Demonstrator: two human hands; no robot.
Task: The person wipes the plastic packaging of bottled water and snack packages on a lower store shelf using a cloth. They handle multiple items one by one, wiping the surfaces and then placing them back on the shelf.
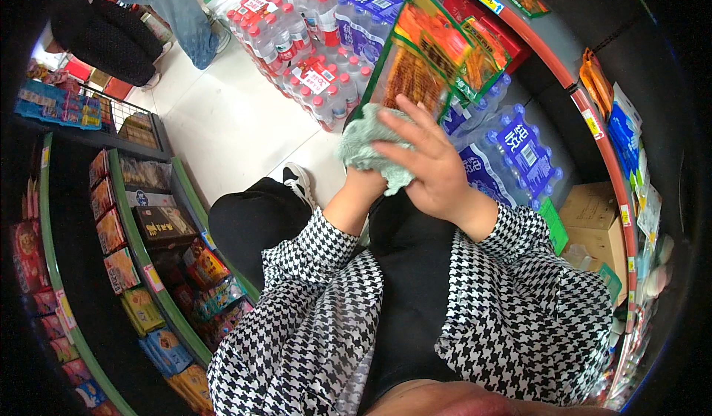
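Note:
A crumpled pale green cloth [375,143] lies between my two hands in front of my body. My left hand [364,182] is mostly covered by the cloth, so its fingers are hidden. My right hand [428,160] rests against the cloth from the right, its fingers spread over it. Just beyond the hands is a large green-edged snack packet [420,49] with a clear window showing brown food strips. Its lower edge is hidden behind the cloth and my right hand. A smaller similar packet [484,57] shows behind it.
Shrink-wrapped bottles with red caps [317,77] and purple-labelled bottle packs [523,143] stand on the floor ahead and right. Snack shelves [130,216] line the left; a curved red-edged shelf [589,121] runs along the right, near a cardboard box [589,210]. Other people's legs [183,21] show at upper left.

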